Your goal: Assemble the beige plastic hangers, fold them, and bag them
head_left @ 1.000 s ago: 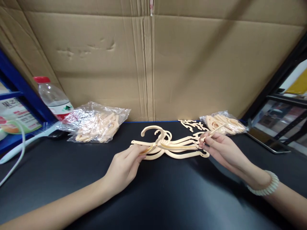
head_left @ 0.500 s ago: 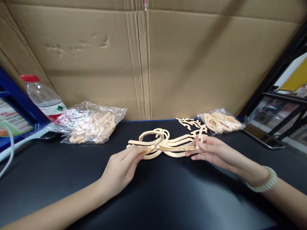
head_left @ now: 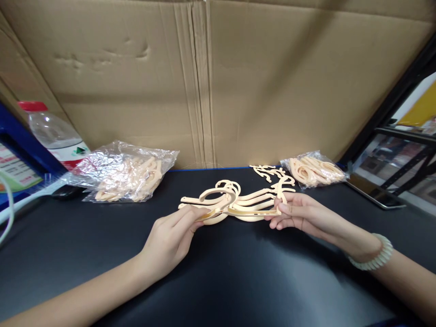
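Observation:
A cream plastic clothes hanger [head_left: 252, 212] is held low over the black table, its curved hook rising near the middle. My left hand [head_left: 172, 234] is closed on the hanger's left arm, thumb and fingers pinching it. At the far end of the right arm, my right hand [head_left: 303, 213] is closed round a small branched cream piece [head_left: 281, 187], which stands up from the fingers and meets the arm's tip. Whether the two are joined I cannot tell. Just behind lie several more cream hangers [head_left: 255, 198], partly hidden by the held one.
Small loose cream pieces [head_left: 264, 171] lie at the back. Clear bags of cream parts stand left [head_left: 129, 177] and right [head_left: 315, 169]. A red-capped bottle [head_left: 56, 131] is at far left, a phone-like slab [head_left: 374, 193] at right. A cardboard wall [head_left: 272, 81] closes off the back.
The small piece in my right hand has tilted and now sits against the tip of the hanger's arm. My left hand keeps its hold. The view has shifted slightly.

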A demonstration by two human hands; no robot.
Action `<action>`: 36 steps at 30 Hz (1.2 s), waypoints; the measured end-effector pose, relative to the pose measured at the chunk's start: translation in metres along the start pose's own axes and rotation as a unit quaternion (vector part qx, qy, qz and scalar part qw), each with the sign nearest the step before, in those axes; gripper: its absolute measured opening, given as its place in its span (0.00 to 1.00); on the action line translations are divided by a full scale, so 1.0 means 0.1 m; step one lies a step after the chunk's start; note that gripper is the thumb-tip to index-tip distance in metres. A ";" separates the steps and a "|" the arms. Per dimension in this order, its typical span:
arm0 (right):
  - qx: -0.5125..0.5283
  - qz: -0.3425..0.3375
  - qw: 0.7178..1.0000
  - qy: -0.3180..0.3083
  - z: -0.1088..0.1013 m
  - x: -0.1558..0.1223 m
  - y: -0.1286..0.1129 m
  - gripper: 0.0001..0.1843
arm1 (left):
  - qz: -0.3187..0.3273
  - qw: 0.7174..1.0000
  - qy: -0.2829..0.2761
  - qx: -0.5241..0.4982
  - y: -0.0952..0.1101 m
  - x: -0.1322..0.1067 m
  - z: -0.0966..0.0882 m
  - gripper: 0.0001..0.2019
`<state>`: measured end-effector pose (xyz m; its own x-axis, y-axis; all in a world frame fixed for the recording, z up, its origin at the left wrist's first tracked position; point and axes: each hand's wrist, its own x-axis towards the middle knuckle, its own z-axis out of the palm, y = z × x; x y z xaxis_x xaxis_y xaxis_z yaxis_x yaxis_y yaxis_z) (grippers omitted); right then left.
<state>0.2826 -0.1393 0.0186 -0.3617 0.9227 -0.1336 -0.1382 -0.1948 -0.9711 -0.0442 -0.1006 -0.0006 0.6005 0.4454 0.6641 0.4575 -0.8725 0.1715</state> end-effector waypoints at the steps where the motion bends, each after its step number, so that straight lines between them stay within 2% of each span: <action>1: 0.000 0.000 1.000 -0.002 -0.01 0.00 0.00 0.11 | 0.000 1.000 -0.001 0.000 0.00 0.00 0.00 0.11; 9: -0.008 -0.013 1.000 0.001 0.01 0.00 0.00 0.11 | 0.011 1.000 0.005 0.007 0.00 0.00 0.00 0.12; 17: -0.083 -0.104 0.985 0.111 0.15 0.01 0.03 0.19 | -0.002 1.000 0.008 0.000 0.01 -0.02 0.00 0.12; 23: -0.082 -0.165 0.971 0.152 0.20 -0.01 0.06 0.16 | -0.022 1.000 0.013 -0.016 0.04 -0.03 0.01 0.15; 26: -0.070 -0.207 0.960 0.177 0.20 0.00 0.07 0.13 | -0.049 0.998 0.010 -0.043 0.09 -0.02 0.00 0.13; 31: -0.112 -0.258 0.933 0.225 0.22 0.00 0.10 0.11 | -0.146 0.984 -0.001 -0.105 0.17 0.04 -0.03 0.08; 36: -0.051 -0.250 0.944 0.212 0.14 -0.01 0.02 0.11 | -0.178 0.978 -0.010 -0.103 0.16 0.04 -0.02 0.09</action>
<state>0.2693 -0.1448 0.0199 0.1287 0.9455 0.2992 -0.0966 0.3123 -0.9451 -0.0357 -0.1132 0.0069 0.4409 0.7308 0.5210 0.4990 -0.6821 0.5345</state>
